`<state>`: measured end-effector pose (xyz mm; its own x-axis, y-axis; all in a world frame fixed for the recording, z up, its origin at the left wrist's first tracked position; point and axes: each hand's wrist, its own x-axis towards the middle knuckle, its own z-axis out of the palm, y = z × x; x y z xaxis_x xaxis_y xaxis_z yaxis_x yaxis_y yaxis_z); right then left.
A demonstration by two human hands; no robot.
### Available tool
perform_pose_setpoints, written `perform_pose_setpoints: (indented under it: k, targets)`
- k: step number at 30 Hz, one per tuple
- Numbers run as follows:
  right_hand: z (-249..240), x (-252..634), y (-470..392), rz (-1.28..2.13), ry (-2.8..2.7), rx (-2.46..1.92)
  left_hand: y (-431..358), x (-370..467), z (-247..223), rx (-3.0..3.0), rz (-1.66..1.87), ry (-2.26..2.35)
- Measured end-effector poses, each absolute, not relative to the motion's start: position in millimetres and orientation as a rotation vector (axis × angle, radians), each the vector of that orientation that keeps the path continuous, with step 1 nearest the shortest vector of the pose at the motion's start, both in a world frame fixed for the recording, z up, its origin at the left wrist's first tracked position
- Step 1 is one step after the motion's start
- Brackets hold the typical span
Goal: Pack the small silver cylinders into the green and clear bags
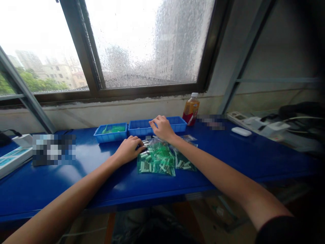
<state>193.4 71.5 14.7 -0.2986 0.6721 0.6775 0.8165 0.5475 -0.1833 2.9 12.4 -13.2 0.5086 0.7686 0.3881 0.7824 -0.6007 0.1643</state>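
My left hand (130,149) lies low over the table, palm down, with fingers loosely bent and the thumb apart. Its thumb is beside small white and metallic pieces (144,154) at the left edge of the bags. My right hand (162,128) is raised at the front of a long blue tray (177,126), its fingers bent together; whatever is between them is hidden. Below it lie green-tinted clear plastic bags (159,156) holding several small pale cylindrical parts. Another bag (186,162) lies partly under my right forearm.
A smaller blue tray (111,137) holding green pieces stands left of the long one. A bottle (191,110) of amber drink stands behind its right end. Power strips (15,154) and cables lie at both sides; a white case (241,131) sits on the right. Behind is a window (149,44).
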Motion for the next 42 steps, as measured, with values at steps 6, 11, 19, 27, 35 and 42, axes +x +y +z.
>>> perform_pose_setpoints:
  k: [6,11,19,27,35,42]
  targets:
    - [12.1,185.5,35.3,-0.192,-2.377,-0.821,10.8,-6.1,-2.3,-2.768,-0.967,-1.558]
    - [6.8,171.8,25.1,-0.215,-2.445,-0.704,9.9,-9.9,1.0,-2.930,-1.082,-1.573]
    - [7.9,173.4,27.9,-0.098,-2.324,-0.876,2.4,-4.8,1.8,-2.826,-1.245,-1.317]
    - [11.6,170.1,16.7,0.067,-2.204,-0.910,-3.2,-1.5,11.8,-2.660,-1.326,-1.461]
    - [15.0,174.5,21.4,-0.153,-2.274,-0.803,2.9,-2.8,6.9,-2.729,-1.287,-1.546]
    - [8.8,193.4,62.0,-0.289,-2.069,-1.189,17.1,2.5,-8.9,-2.748,-0.868,-1.389]
